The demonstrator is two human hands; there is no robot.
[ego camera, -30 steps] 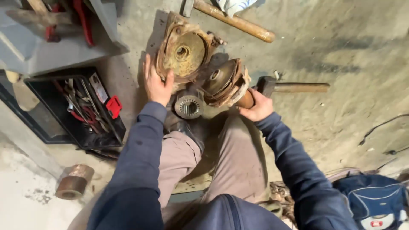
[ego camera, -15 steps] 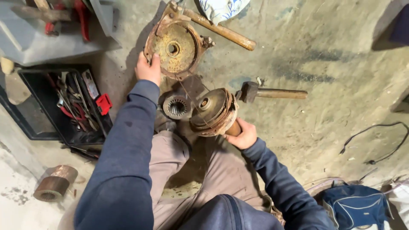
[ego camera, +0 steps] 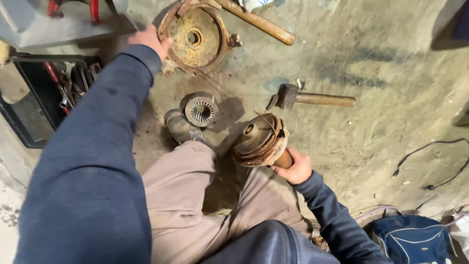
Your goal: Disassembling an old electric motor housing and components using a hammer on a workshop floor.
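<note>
While the left hand (ego camera: 152, 40) reaches far-left and grips the rim of the rusty round housing (ego camera: 195, 36), fingers curled over its edge and close together, the right hand (ego camera: 293, 167) holds the shaft end of a rusty rotor assembly (ego camera: 259, 141), fingers wrapped round the stub, thumb on top. The assembly is tilted, its hub facing far-left, propped just above the person's knee. Judged step: parts are split apart, housing handled on one side, shaft piece steadied on the other. Any next move with the housing calls for a firm hold on a rough, flaky rim and room to swing it past the splined ring (ego camera: 201, 110), which lies on the floor between the two big parts, touching neither. A shoe (ego camera: 180, 128) sits just near-left of that ring.

Hammer (ego camera: 312, 99) lies right of the ring, head to the left, handle pointing right, apart from everything. A rusty bar (ego camera: 259, 20) lies at the far edge, just beside the housing.

Surface: bare concrete floor (ego camera: 371, 58), stained, dusty, with dark smears. Open black toolbox (ego camera: 49, 98) with tools at left. Thin black cable (ego camera: 435, 161) at right, blue bag (ego camera: 413, 239) near-right corner. Person is seated on the floor, legs forward.
</note>
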